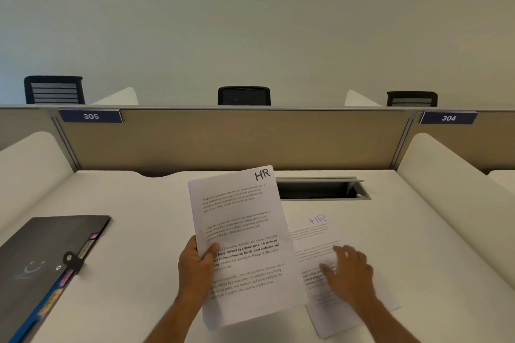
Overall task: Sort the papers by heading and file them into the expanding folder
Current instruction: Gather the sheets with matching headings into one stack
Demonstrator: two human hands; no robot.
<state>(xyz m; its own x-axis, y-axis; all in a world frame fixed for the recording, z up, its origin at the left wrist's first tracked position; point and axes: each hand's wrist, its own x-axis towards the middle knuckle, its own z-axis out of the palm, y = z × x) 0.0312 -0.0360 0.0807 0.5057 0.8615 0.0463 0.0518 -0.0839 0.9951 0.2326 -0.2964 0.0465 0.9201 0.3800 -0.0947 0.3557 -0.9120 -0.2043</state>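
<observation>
Above the desk (139,231), the left hand (196,267) pinches an HR sheet (239,231); right hand (349,273) lies open-fingered on another (320,236).

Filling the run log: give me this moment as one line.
left hand: holds HR sheet raised | right hand: flat on HR sheet on desk | folder: closed, left

White desk (139,231) with white side dividers (446,175). Tan back panel (223,142), grey-framed, with two navy number plates (91,116) in white digits. Black chairs (243,96) behind – one with grey horizontal stripes. Black expanding folder (41,259), blue edge, tabs in pink, orange and yellow. White held sheet (239,245) with black print and black "HR" heading. White flat sheet (320,242) – heading in purple ink.
</observation>
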